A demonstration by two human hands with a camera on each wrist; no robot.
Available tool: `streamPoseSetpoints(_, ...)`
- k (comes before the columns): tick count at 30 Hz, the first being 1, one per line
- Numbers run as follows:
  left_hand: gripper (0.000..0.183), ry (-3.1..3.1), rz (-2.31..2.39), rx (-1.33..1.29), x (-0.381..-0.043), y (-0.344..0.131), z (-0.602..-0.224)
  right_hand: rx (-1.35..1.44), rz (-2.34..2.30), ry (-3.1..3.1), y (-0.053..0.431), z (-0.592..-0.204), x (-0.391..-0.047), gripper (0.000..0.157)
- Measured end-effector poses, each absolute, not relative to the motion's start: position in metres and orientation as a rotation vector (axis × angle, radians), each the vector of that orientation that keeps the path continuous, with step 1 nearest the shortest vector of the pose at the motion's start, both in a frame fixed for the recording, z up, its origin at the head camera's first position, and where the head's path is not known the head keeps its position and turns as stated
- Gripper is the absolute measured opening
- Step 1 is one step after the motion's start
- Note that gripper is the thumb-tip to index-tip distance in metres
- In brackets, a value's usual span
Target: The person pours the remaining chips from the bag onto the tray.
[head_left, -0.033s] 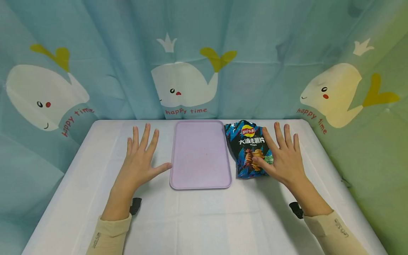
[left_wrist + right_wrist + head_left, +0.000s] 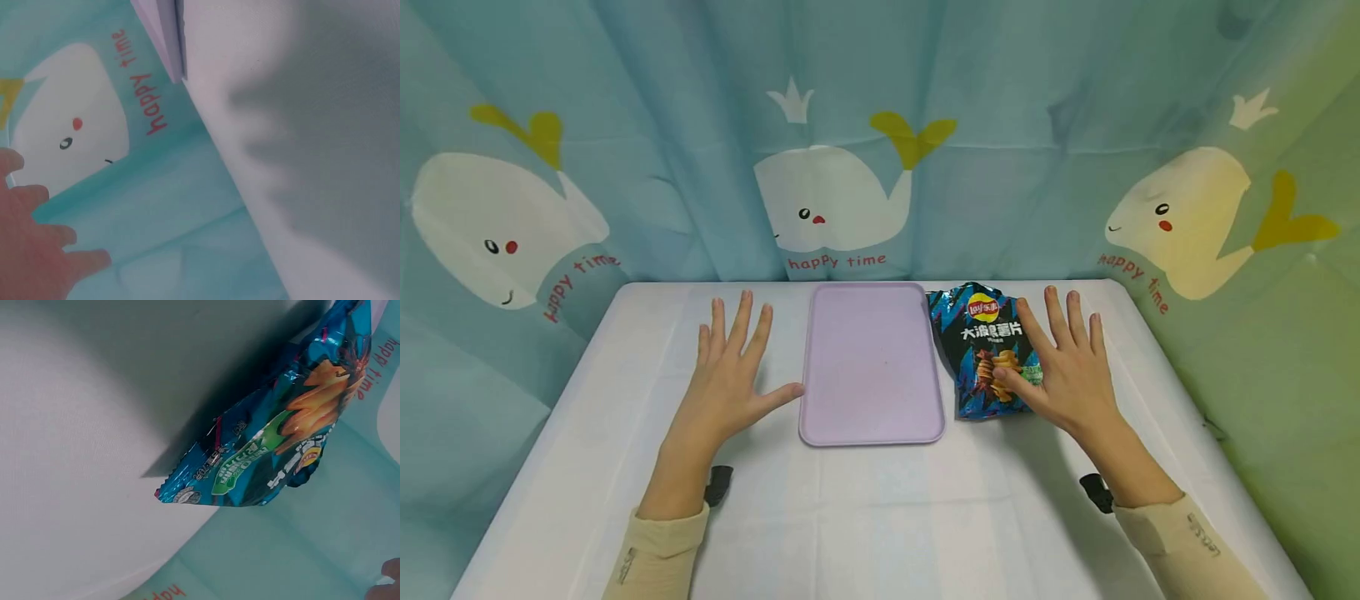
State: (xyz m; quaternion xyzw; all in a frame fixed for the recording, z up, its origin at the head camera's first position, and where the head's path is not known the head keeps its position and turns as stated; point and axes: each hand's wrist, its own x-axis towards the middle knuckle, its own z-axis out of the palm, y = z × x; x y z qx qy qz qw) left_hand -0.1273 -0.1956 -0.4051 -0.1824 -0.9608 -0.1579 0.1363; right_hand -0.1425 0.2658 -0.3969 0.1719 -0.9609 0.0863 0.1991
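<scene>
A bag of potato chips (image 2: 981, 358), blue and black with a red and yellow logo, lies on the table right of a flat lilac tray (image 2: 872, 367). My right hand (image 2: 1071, 375) is spread above the bag's right side, hiding part of it; the right wrist view shows a gap of table beside the bag (image 2: 269, 437). To the left of the tray hovers my left hand (image 2: 722, 383), fingers spread, its thumb tip lined up with the tray's left rim. Neither hand holds anything. In the left wrist view the left hand's fingers (image 2: 37, 250) show at the lower left.
A white cloth covers the table (image 2: 865, 525). Behind it and along both sides hangs a blue-green curtain (image 2: 700, 167) printed with white whales. Each wrist carries a small black device.
</scene>
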Motion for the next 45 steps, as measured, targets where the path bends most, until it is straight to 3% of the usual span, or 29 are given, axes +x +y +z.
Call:
streamPoseSetpoints(16,0.118,-3.053,-0.464,-0.501,-0.137,-0.189,-0.414,0.398,0.464,-2.765,0.267,-0.408,-0.152,0.083)
streamPoseSetpoints(40,0.119,-3.378,-0.628,-0.53,-0.124,-0.177,-0.436,-0.086,1.123,-3.103,0.297,-0.44,-0.168,0.086)
streamPoseSetpoints(45,0.12,-3.4,-0.608,-0.53,-0.123,-0.178,-0.436,-0.176,1.285,-3.006,0.3,-0.441,-0.168,0.08)
